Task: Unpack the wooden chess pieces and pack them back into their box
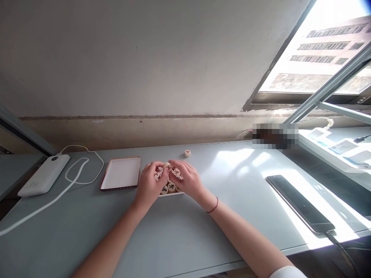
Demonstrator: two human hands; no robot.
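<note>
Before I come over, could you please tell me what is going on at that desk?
A person has the left hand and right hand around a white-edged box of round pieces marked with characters. The fingertips meet at an upper piece; whether either grip has closed on it is unclear. One loose piece sits beyond the hands, and a shallow, dark-edged tray lies to the left.

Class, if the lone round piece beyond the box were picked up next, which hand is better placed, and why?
Probably the right. The right hand is nearer the lone piece; the left hand would have to reach across. Both are at the box, so neither looks free.
</note>
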